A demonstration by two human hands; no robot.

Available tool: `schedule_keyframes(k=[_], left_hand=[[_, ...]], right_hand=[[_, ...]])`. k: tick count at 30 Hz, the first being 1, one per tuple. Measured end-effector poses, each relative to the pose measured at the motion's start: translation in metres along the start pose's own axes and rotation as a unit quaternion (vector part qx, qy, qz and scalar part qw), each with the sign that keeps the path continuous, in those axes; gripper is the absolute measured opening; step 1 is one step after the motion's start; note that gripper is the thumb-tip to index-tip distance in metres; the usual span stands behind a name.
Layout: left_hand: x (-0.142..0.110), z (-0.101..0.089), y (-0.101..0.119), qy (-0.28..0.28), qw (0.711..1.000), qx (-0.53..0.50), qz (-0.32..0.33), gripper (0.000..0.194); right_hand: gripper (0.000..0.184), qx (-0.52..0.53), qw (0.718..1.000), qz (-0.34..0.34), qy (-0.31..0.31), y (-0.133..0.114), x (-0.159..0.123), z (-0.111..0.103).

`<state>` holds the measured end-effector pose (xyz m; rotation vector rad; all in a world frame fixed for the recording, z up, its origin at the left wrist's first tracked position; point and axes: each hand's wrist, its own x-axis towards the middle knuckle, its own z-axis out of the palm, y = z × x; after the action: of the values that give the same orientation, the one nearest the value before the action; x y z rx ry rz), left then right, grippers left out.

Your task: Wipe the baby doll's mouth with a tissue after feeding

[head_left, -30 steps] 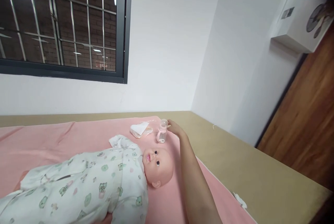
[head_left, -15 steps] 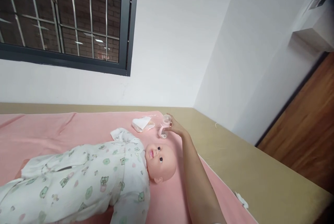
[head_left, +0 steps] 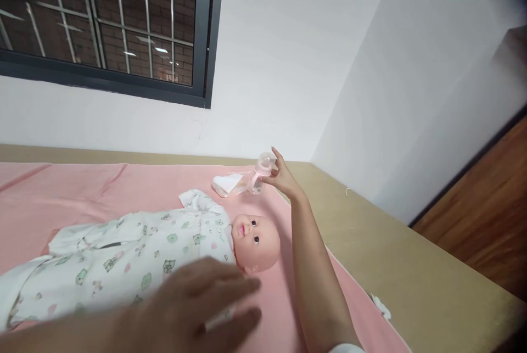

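My right hand (head_left: pixel 285 178) reaches to the far corner of the pink sheet (head_left: pixel 148 191), fingers closed on a small clear baby bottle (head_left: pixel 260 171) with a pink collar and a domed cap. The bottle leans a little to the right. My left hand (head_left: pixel 206 301) is in the foreground, blurred by motion, its fingers stretched out and apart, with nothing in them. It covers part of a baby doll (head_left: pixel 164 248) in white printed pyjamas. The doll lies on its back, head to the right.
Beside the bottle lies a clear plastic packet with a white cloth or pad (head_left: pixel 228 184). A small white item (head_left: pixel 381 307) lies by the sheet's right edge on the tan surface (head_left: pixel 391 248). White walls and a barred window (head_left: pixel 135 18) stand behind.
My right hand has closed around the bottle and lifted and tilted it slightly. My left hand has come into view from the lower left. The view has shifted a little.
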<state>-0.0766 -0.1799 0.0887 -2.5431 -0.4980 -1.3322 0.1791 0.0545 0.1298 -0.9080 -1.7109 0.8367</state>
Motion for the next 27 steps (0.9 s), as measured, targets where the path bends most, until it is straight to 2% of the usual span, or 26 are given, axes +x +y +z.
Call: schedule_keyframes(k=[3,6,8,10,13,17,22,27], left_hand=[[0.020,-0.018,-0.029,0.000,0.997,0.019,-0.078,0.029],[0.031,-0.038,-0.053,0.022,0.974,0.032,-0.223,0.022],[0.033,-0.047,-0.068,0.017,0.949,0.005,-0.314,0.029],[0.030,-0.052,-0.081,0.001,0.929,-0.036,-0.369,0.041],[0.027,-0.053,-0.095,-0.031,0.914,-0.116,-0.388,0.059],[0.029,-0.052,-0.097,-0.050,0.891,-0.221,-0.393,0.072],[0.034,-0.049,-0.096,-0.058,0.824,-0.335,-0.453,0.080],[0.031,-0.044,-0.103,-0.034,0.804,-0.371,-0.463,0.084]], right_hand=[[0.115,0.049,0.998,-0.037,-0.030,-0.036,-0.006,0.018],[0.113,0.085,0.990,-0.068,-0.093,-0.066,-0.018,0.041],[0.114,0.094,0.983,-0.080,-0.137,-0.081,-0.027,0.057],[0.115,0.097,0.977,-0.086,-0.171,-0.092,-0.036,0.073],[0.118,0.104,0.970,-0.083,-0.201,-0.102,-0.046,0.091],[0.118,0.115,0.967,-0.063,-0.217,-0.108,-0.053,0.106],[0.119,0.129,0.960,-0.048,-0.243,-0.107,-0.054,0.110],[0.120,0.150,0.951,-0.036,-0.268,-0.105,-0.051,0.108]])
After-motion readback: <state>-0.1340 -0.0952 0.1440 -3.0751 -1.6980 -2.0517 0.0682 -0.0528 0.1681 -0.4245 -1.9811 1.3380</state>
